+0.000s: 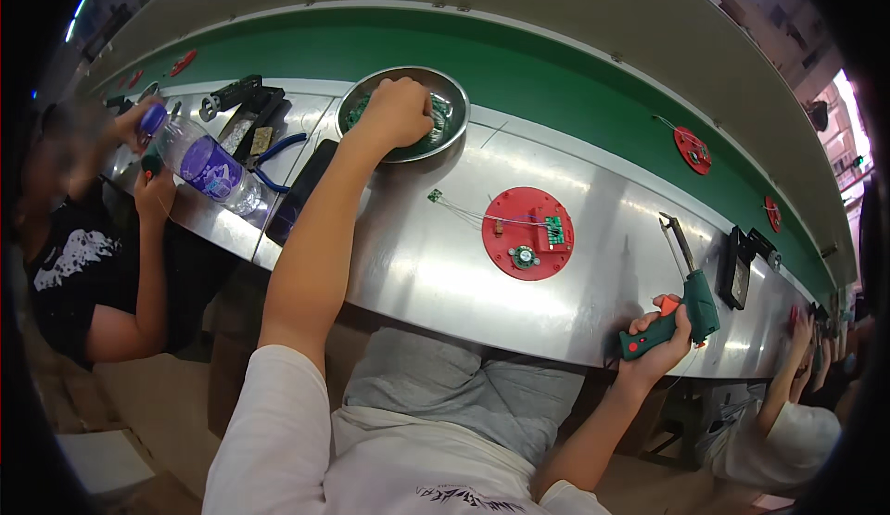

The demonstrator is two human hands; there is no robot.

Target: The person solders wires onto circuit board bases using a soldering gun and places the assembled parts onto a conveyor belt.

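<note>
My left hand (401, 112) reaches into a round metal bowl (453, 87). Its fingers curl downward in a closed shape, and whatever they may pinch is hidden. Small green circuit boards (360, 111) lie in the bowl. Wrapped round the grip of a green soldering gun (702, 304) with an orange trigger is my right hand (663, 353), at the table's front edge. The gun's tip points up and away. Between my hands a red disc (508, 204) lies flat, carrying a green circuit board (553, 229) and a small round speaker (524, 257). Thin wires run from it to a tiny board (435, 196).
Left of the bowl are blue-handled pliers (275, 150), a dark flat object (298, 195) and a purple-capped bottle (206, 161). A black stand (738, 269) is at the right. More red discs (692, 150) rest along the green back strip. People work on both sides.
</note>
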